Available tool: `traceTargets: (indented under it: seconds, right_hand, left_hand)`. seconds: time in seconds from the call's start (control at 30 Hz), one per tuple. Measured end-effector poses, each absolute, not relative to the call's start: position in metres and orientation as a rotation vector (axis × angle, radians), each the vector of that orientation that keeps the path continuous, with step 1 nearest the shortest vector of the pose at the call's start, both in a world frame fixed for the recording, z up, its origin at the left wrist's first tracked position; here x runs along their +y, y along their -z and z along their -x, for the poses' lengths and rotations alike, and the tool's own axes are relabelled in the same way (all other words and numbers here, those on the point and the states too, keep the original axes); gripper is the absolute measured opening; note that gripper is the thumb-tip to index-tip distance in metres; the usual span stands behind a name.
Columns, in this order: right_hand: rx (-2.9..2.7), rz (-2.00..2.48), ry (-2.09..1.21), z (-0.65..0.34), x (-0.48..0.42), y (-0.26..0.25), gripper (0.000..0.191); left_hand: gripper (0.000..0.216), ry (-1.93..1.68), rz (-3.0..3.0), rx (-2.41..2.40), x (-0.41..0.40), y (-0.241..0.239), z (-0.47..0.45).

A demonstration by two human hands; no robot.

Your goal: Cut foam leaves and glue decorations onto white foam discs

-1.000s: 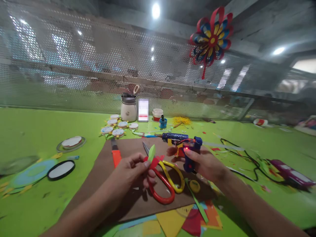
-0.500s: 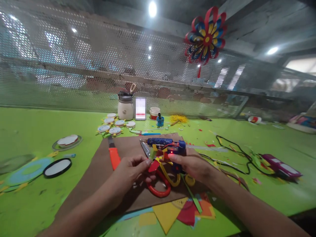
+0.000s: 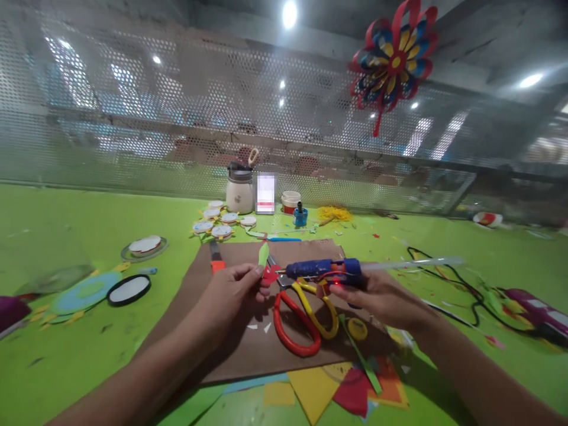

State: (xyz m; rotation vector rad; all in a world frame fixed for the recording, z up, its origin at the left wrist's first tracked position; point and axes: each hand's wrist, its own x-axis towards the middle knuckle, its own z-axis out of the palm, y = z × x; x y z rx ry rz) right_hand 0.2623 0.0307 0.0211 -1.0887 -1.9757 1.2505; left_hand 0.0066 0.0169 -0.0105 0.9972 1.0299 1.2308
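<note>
My left hand [image 3: 244, 287] pinches a small paper cutout [image 3: 270, 273], red with a light green leaf shape standing up from it. My right hand [image 3: 377, 296] is wrapped round a blue glue gun [image 3: 322, 269]. Its nozzle points left and sits close to the red paper; whether it touches I cannot tell. A clear glue stick [image 3: 412, 264] sticks out of the back, and a red light glows on the gun. Beneath lie scissors [image 3: 296, 340] with red and yellow handles, on a brown board [image 3: 235, 361]. A cutter with an orange handle [image 3: 218, 266] lies partly behind my left hand.
Coloured paper scraps [image 3: 313, 387] lie at the board's front edge. A black cord [image 3: 448, 296] runs right toward a purple box-like item [image 3: 539, 310]. Round badges [image 3: 222, 232], a jug [image 3: 239, 192], a blue bottle [image 3: 300, 216] and a mesh screen [image 3: 186, 130] stand behind.
My right hand has drawn the glue gun right, off the scissors' blades. My left hand has turned the red paper, so the green leaf shape shows upright. The view has shifted slightly left.
</note>
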Motion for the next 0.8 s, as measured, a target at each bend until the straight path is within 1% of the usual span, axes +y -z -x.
traceTargets:
  seconds: [0.17,0.37,0.57,0.8]
  right_hand:
    - [-2.134,1.187,-1.056,-0.259,0.028,-0.014,0.038]
    - [-2.177,1.289,-0.936,-0.255,0.025,-0.020,0.039]
    - [-2.199,1.349,-0.952,-0.251,0.022,-0.028,0.040]
    - [-2.215,1.291,-0.934,-0.249,0.020,-0.030,0.038]
  left_hand:
    - [0.030,-1.213,-1.036,1.062,0.020,0.013,-0.005]
    - [0.028,-1.221,-0.987,1.072,0.012,0.009,-0.012]
    - [0.029,-1.180,-0.970,1.051,0.010,0.004,-0.013]
    - [0.031,-1.162,-0.928,1.041,0.006,-0.004,-0.014]
